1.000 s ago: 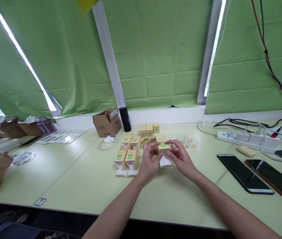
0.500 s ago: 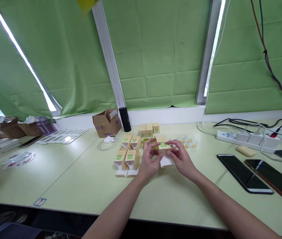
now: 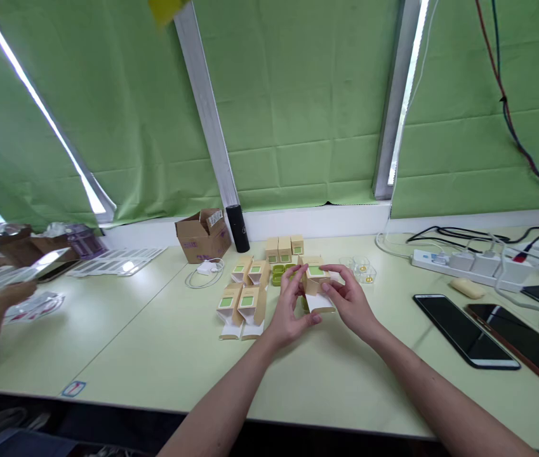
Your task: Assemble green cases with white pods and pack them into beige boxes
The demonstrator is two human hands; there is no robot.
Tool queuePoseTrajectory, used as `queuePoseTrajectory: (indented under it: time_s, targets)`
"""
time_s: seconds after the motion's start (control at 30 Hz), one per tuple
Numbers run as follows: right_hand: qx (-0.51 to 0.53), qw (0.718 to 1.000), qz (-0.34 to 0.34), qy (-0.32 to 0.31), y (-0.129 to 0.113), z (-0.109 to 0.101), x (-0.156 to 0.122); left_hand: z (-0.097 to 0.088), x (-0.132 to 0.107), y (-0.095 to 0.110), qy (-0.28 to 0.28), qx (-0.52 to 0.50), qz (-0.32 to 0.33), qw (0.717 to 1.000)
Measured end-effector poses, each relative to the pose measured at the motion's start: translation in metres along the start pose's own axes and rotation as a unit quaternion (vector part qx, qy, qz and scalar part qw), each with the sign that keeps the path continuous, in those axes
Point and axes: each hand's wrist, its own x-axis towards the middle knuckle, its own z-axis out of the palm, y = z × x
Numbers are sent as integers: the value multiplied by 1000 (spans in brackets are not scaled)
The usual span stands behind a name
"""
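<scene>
A small tan box (image 3: 315, 280) with a green square on its top face is held over the middle of the desk (image 3: 155, 343). Its white flap hangs open toward the person. The left hand (image 3: 289, 314) pinches its left side with thumb and fingers, and the right hand (image 3: 352, 308) grips its right side, so both hands are closed on it. Just left of them four like boxes (image 3: 243, 301) lie open on the desk. Behind are green pots (image 3: 279, 275), three upright boxes (image 3: 284, 247) and clear cases (image 3: 362, 269). Farther back stand a cardboard carton (image 3: 202, 236) and a black cylinder (image 3: 237, 227). To the right lie two phones (image 3: 464, 330) and a power strip (image 3: 454, 260). At the far left is a co-worker's hand (image 3: 14, 295).
</scene>
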Motion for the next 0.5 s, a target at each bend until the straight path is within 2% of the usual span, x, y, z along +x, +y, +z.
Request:
queuePoseTrajectory:
  time_s: [0.2,0.5]
  targets:
    - [9,1000,-7,6,-1,2,-1,2,0,1,25,31,0,999]
    - [8,999,-34,-21,2,-1,-2,3,2,4,58,-43,-5,997]
